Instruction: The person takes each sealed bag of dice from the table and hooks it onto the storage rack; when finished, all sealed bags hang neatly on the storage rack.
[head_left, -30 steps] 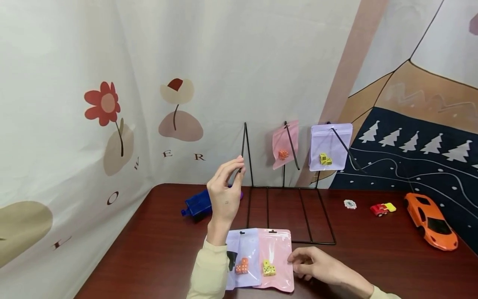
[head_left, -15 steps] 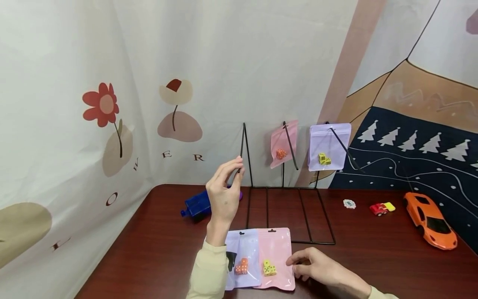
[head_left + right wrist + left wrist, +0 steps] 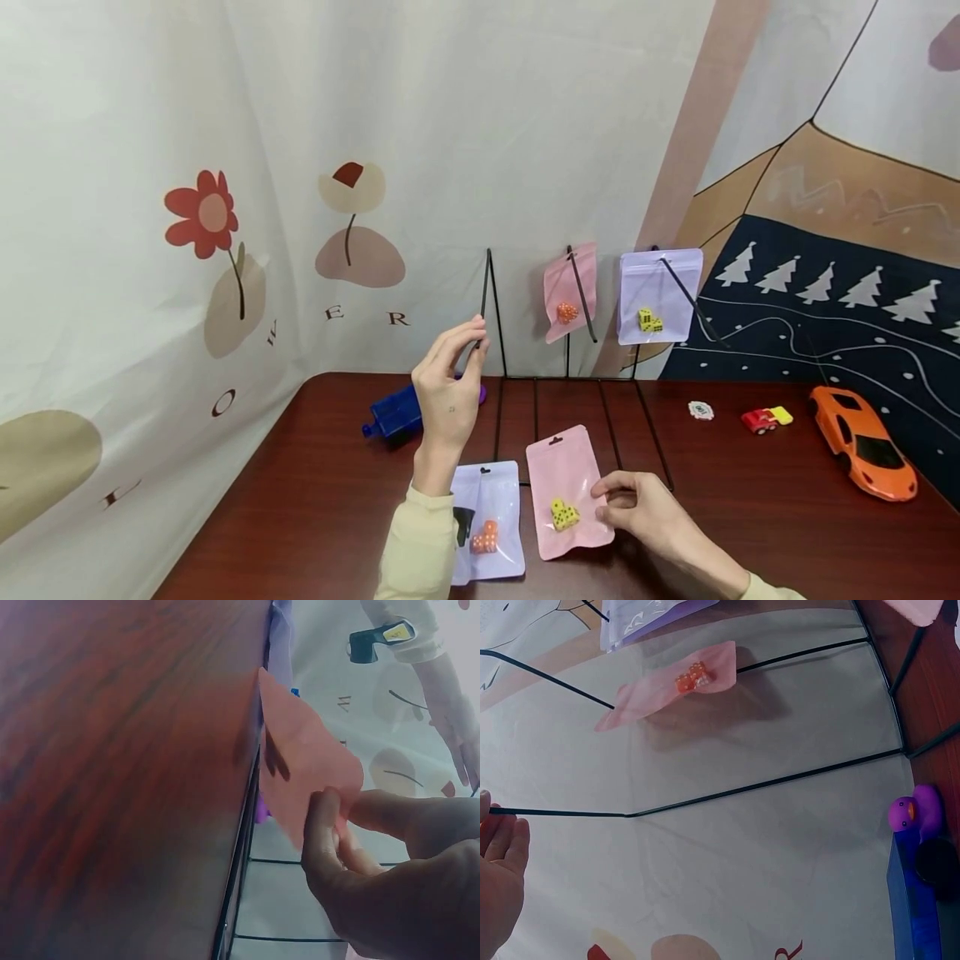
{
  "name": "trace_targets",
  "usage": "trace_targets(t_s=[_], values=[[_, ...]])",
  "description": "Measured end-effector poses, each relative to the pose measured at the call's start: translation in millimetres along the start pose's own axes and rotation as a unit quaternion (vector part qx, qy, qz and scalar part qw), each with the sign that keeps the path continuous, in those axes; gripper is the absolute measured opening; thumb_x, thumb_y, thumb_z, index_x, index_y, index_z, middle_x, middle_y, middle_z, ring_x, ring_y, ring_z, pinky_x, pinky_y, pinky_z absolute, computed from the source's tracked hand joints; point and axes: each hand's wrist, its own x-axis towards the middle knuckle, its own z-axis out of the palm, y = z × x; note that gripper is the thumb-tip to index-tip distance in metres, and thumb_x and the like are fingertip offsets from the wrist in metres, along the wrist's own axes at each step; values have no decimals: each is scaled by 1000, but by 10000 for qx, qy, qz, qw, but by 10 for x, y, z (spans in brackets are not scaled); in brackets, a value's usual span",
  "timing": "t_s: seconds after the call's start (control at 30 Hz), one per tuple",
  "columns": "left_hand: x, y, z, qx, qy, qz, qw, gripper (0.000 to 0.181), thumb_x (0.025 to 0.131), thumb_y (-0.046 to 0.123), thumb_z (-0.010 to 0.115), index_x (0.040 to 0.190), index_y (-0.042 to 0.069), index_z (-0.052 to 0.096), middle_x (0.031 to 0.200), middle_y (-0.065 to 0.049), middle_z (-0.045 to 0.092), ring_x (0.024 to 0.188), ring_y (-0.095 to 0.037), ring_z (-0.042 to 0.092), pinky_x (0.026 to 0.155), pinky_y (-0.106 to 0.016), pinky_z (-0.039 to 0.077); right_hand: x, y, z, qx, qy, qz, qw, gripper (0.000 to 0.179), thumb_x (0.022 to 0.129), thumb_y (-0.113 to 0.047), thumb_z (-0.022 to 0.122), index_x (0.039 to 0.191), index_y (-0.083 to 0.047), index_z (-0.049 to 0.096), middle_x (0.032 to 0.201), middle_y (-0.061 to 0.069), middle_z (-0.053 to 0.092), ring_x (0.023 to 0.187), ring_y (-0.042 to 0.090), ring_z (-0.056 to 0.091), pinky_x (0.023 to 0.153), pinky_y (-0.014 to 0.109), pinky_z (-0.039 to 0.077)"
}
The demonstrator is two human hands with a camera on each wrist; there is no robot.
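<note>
My left hand (image 3: 447, 402) pinches the tip of the leftmost hook (image 3: 570, 814) of a black wire rack (image 3: 504, 333); no bag hangs on that hook. By its right edge, my right hand (image 3: 651, 515) pinches a pink zip bag (image 3: 558, 471) with several yellow dice inside. In the right wrist view the pink bag (image 3: 307, 742) is lifted and tilted, fingers and thumb on its edge. Purple bags (image 3: 504, 492), one with orange dice, lie overlapping on the table, partly behind my left sleeve. A pink bag (image 3: 572, 279) and a purple bag (image 3: 660, 283) hang from the other hooks.
A blue box-like object (image 3: 396, 412) and a purple rubber duck (image 3: 922, 810) stand behind my left hand. To the right lie a white chip (image 3: 701, 410), a small red and yellow toy car (image 3: 765, 418) and an orange toy car (image 3: 862, 446). A printed cloth hangs behind the table.
My right hand has taken hold of the pink bag with yellow dice, lifting it away from the purple bags, up and slightly right. My left hand has stayed at the hook.
</note>
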Motion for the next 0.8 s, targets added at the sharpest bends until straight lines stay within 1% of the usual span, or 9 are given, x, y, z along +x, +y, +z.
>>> trace_targets(t_s=[0.17,0.33,0.43,0.6,0.7,0.8], values=[[-1,-2,4,-56,-7,0,10000,16,81,-14,66,95,-7,68,103,-23,65,103,-31,63,91,-40,51,-7,-28,-28,-75,290,-190,9994,18,78,6,69,96,6,64,92,14,64,72,10,62,58,21,53],[1,-6,6,-70,35,5,10000,16,81,-14,66,95,-7,68,102,-23,65,102,-32,63,91,-40,51,-9,-69,-63,-40,598,-527,9968,16,80,7,69,95,5,65,99,20,65,73,10,64,59,22,55],[2,-7,9,-61,55,18,10000,16,81,-15,66,95,-6,68,102,-23,66,102,-32,63,91,-40,52,-13,-92,-79,-127,861,-707,9937,15,80,4,71,94,2,66,98,17,67,70,9,63,57,22,53],[6,-4,10,-79,70,35,9999,15,81,-15,66,94,-7,68,102,-21,66,101,-34,63,90,-41,52,-22,-139,-88,-320,1281,-981,9864,17,77,2,74,91,-5,68,89,6,69,65,8,61,53,23,51],[6,-4,12,-96,85,36,9999,15,81,-15,66,94,-7,68,102,-20,66,100,-36,63,90,-41,52,-33,-173,-93,-249,1345,-1118,9843,18,78,2,74,93,-5,69,88,6,69,67,11,63,54,23,52],[0,-7,12,-85,72,33,9999,16,81,-15,66,94,-7,68,102,-22,66,101,-34,63,90,-40,52,-46,-202,-100,-62,1335,-1222,9835,18,79,3,74,94,-4,68,88,8,69,71,14,65,58,24,55]])
